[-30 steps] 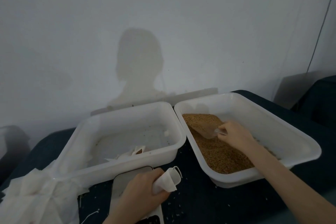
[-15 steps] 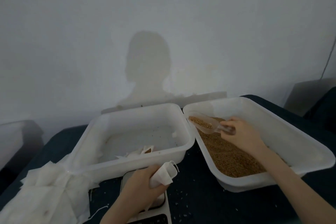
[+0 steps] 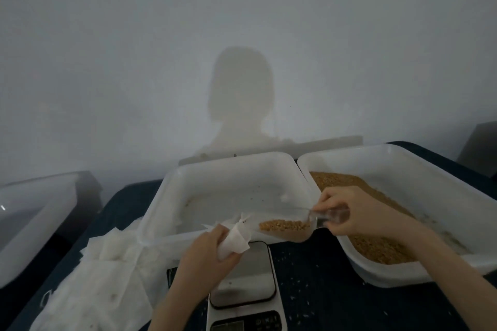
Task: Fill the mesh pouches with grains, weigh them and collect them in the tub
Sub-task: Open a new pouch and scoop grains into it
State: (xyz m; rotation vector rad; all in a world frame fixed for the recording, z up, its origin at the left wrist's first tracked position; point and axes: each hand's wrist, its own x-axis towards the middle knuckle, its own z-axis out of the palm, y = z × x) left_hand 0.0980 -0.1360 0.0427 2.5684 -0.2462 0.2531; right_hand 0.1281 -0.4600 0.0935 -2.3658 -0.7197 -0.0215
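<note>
My right hand (image 3: 357,213) pinched the handle of the clear scoop (image 3: 289,228), fingers curled round it, and the scoop hung loaded with grains (image 3: 285,225) just past the left rim of the grain tub (image 3: 403,158) — over the near edge of the collecting tub (image 3: 228,161). My left hand (image 3: 208,255) was curled round a white mesh pouch (image 3: 236,239), gripping it low so that its mouth pointed up and towards the scoop's lip; the two stood close but apart. Below the pouch sat the scale (image 3: 246,274), at the near edge of the table (image 3: 317,290), and spare pouches (image 3: 107,271) lay heaped toward its near left corner. To pour well, I judged, the pouch mouth needed to be held wide and brought under the lip before any tilt, and the tilt should be slow — loose grains already dotted the table around the scale, so spillage was a real risk. I could not tell how far the mouth gaped. Pouring over the scale or the tub rather than the bare cloth seemed wiser.
</note>
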